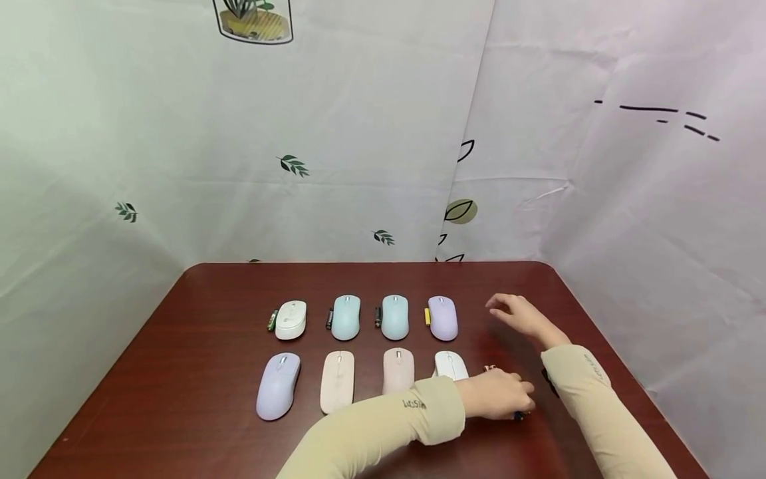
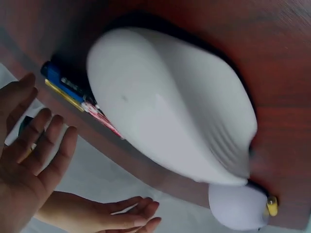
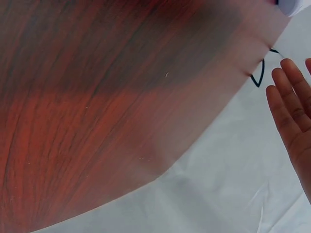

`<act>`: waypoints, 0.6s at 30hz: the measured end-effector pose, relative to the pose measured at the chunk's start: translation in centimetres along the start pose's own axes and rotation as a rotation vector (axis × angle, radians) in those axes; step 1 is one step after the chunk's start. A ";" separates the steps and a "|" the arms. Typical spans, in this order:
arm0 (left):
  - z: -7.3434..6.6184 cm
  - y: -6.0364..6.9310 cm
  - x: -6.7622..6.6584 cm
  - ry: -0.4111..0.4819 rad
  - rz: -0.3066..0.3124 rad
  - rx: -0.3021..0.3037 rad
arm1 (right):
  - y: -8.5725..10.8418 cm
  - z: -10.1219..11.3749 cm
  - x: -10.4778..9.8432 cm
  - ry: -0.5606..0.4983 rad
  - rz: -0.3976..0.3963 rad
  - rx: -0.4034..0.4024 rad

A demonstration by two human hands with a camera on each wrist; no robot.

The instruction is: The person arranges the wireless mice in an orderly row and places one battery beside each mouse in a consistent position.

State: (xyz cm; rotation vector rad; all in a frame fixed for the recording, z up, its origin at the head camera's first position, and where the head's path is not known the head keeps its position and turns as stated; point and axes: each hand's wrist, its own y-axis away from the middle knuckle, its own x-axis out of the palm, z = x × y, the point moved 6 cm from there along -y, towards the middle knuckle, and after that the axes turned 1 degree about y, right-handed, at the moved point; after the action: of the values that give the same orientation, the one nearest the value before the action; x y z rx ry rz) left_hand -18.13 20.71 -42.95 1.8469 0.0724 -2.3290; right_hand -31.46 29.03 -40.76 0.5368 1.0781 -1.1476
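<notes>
My left hand (image 1: 497,394) reaches across the front right of the table, just right of a white mouse (image 1: 451,364). Its curled fingers hold a small dark green battery-like piece (image 2: 25,125), mostly hidden by the fingers. In the left wrist view the white mouse looms large. Beside it lie a blue battery (image 2: 68,81), a gold strip and a red-and-white piece (image 2: 103,118), partly covered by the mouse. Farther back, my right hand (image 1: 523,316) hovers near the table's right edge. Its fingers are relaxed and hold nothing, as the right wrist view also shows.
In the back row stand a white mouse (image 1: 291,319), two teal mice (image 1: 346,318) and a lilac mouse (image 1: 443,318), with small batteries at their left sides, one yellow (image 1: 427,317). A lilac (image 1: 278,386), a beige (image 1: 337,382) and a pink mouse (image 1: 398,369) lie in front.
</notes>
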 end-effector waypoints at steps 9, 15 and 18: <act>-0.5 -0.3 1.2 -0.010 0.068 -0.089 | 0.2 -0.7 0.0 0.003 -0.005 0.025; -0.5 -0.2 1.2 -0.041 0.052 -0.138 | 0.0 -0.5 0.2 0.009 0.004 0.009; -0.2 -0.4 0.9 -0.042 0.010 -0.157 | 0.0 -0.5 0.2 0.009 -0.009 0.006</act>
State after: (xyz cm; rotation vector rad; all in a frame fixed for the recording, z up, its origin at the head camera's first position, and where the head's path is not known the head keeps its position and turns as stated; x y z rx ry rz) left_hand -18.19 21.03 -43.86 1.7193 0.2338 -2.2828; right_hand -31.67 29.34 -41.12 0.5426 1.0864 -1.1572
